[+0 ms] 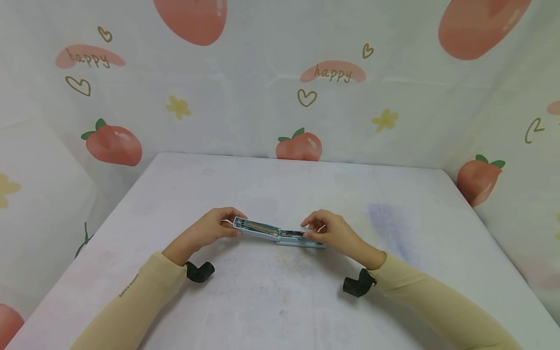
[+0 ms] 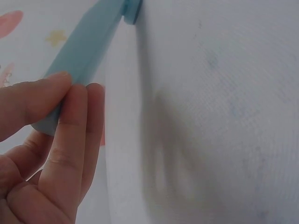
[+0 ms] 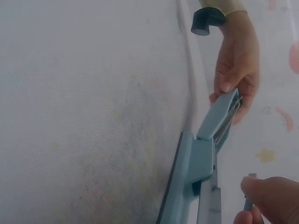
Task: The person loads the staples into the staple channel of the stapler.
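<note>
A light blue stapler (image 1: 255,232) lies spread open, its top arm swung out to the left and its base (image 3: 180,186) on the table. My left hand (image 1: 214,224) grips the end of the raised top arm (image 2: 86,46), thumb on one side and fingers on the other. Over the base's right end is my right hand (image 1: 330,232). Between its thumb and fingers it pinches a short grey strip of staples (image 3: 248,203), mostly covered by the fingertips. The stapler's metal magazine (image 3: 210,200) shows beside that hand.
The stapler rests mid-table on a pale cloth-covered table (image 1: 280,301) with a bluish stain (image 1: 389,228) to the right. A white curtain (image 1: 245,97) printed with peaches hangs behind the far edge. Black wrist mounts (image 1: 200,272) sit under both sleeves.
</note>
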`<state>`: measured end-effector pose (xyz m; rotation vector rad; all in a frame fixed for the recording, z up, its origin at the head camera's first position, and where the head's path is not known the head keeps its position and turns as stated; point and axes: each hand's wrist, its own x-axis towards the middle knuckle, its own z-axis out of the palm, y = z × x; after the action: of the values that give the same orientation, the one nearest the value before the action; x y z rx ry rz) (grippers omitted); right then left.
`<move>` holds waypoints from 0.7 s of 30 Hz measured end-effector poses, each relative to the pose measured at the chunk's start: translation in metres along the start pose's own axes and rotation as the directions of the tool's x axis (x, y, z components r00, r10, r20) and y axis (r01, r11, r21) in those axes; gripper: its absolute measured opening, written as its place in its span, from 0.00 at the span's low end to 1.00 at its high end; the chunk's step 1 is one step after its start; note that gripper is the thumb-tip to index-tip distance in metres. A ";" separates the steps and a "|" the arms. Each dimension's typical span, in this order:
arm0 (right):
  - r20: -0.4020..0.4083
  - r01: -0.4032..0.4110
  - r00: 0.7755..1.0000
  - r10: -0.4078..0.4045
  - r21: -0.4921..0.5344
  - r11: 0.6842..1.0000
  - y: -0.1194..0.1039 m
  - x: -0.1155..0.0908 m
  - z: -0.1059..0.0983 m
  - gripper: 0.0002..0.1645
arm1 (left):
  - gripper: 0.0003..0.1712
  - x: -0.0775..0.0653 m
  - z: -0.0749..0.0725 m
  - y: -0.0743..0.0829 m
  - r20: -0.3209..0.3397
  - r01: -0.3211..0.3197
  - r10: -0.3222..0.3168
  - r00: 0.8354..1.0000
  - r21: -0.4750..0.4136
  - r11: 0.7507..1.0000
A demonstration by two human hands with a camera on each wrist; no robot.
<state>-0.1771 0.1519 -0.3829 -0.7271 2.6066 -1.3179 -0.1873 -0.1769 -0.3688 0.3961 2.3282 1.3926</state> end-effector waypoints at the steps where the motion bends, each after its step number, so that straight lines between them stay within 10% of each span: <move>1: 0.002 0.002 1.000 -0.002 -0.004 1.000 0.000 0.001 0.000 0.11 | 0.23 0.000 0.000 0.000 -0.001 0.001 -0.001 1.000 -0.001 1.000; 21: 0.048 0.003 0.999 0.003 -0.126 0.992 0.000 0.012 0.004 0.09 | 0.22 0.001 -0.001 -0.005 -0.006 0.018 -0.018 1.000 -0.005 1.000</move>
<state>-0.1856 0.1432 -0.3840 -0.7666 2.6703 -1.1293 -0.1891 -0.1796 -0.3725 0.3690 2.3269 1.3919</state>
